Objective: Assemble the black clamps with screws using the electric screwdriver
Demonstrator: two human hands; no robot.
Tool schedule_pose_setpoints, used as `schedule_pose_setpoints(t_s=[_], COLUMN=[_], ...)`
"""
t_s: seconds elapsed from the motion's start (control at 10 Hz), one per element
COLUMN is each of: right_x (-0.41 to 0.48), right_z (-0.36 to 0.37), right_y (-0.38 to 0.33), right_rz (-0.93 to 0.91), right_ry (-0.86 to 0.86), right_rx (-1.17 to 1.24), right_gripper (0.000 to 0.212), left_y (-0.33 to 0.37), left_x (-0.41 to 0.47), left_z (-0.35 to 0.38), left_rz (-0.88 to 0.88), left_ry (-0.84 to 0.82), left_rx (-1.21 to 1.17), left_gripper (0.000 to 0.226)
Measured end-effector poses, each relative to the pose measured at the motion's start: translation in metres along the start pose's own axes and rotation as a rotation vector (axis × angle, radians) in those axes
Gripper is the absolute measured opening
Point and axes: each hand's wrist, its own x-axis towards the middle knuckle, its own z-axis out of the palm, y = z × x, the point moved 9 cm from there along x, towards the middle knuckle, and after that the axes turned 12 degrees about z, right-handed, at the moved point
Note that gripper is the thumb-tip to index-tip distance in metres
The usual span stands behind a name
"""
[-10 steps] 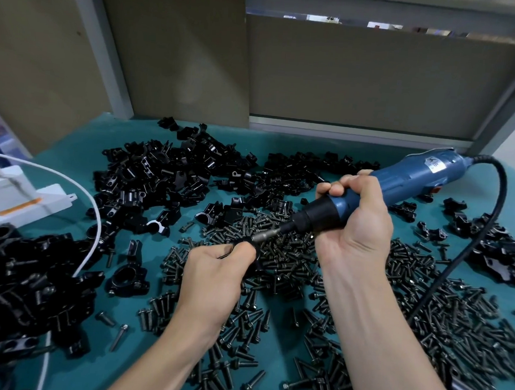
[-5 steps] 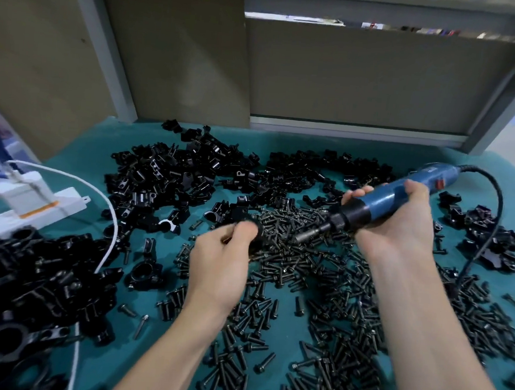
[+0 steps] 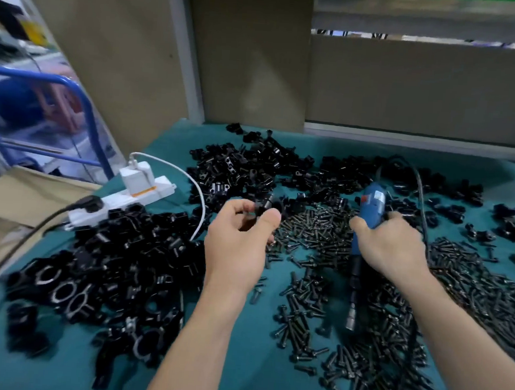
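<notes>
My left hand [image 3: 240, 242] pinches a small black clamp [image 3: 268, 204] between thumb and fingers, held above the green mat. My right hand [image 3: 391, 246] grips the blue electric screwdriver [image 3: 371, 202], which points down toward me, its dark bit end [image 3: 352, 311] over the screws. The tip is apart from the clamp. Several loose black screws [image 3: 318, 229] lie spread between and below both hands. A heap of black clamps [image 3: 123, 264] fills the left side, and another heap of clamps [image 3: 252, 167] lies at the back.
A white power strip [image 3: 121, 203] with a white charger and a black plug sits at the left on the green mat [image 3: 237, 376]. The screwdriver's black cord [image 3: 421, 194] loops behind my right hand. Brown panels wall the back. A blue metal frame [image 3: 85, 106] stands far left.
The view has swung left. My right hand pulled the screwdriver away from the clamp and turned it tip-down toward me. My left hand lifted the clamp slightly leftward.
</notes>
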Motion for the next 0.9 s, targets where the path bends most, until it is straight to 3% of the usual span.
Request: schedule_pose_setpoints(t_s=[0.1,0.2,0.3,0.4,0.5,0.7,0.8,0.9], right_x=[-0.014,-0.052,-0.120,-0.203,-0.245,-0.253,-0.246,-0.230], right_z=[0.011,-0.004,0.013,0.068,0.114,0.149,0.147,0.109], right_y=[-0.003,-0.042,-0.105,-0.161,-0.205,-0.242,-0.239,-0.225], right_rz=[0.014,-0.174,-0.518,-0.498,-0.499,-0.672,-0.690,-0.647], right_ry=[0.080,0.286,0.013,-0.738,-0.867,-0.537,-0.458,-0.486], right_rx=[-0.286,-0.436,-0.097,0.465,0.516,0.203,0.082,0.240], right_gripper=[0.061,0.040,0.018,0.027,0.035,0.033,0.032,0.038], left_y=[0.007,0.008,0.007,0.010,0.020,0.014,0.012,0.029], left_x=[-0.014,-0.024,-0.028,-0.033,-0.034,-0.032,-0.034,-0.045], left_z=[-0.037,-0.080,-0.119,-0.146,-0.172,-0.184,-0.174,-0.159], left_rz=[0.021,-0.004,-0.012,0.003,0.043,-0.059,-0.030,0.152], left_ry=[0.136,0.316,0.472,0.568,0.595,0.375,0.312,0.324], left_rx=[-0.108,-0.088,0.007,0.093,0.317,0.803,0.905,0.947], left_gripper=[0.026,0.036,0.028,0.007,0.017,0.061,0.081,0.087])
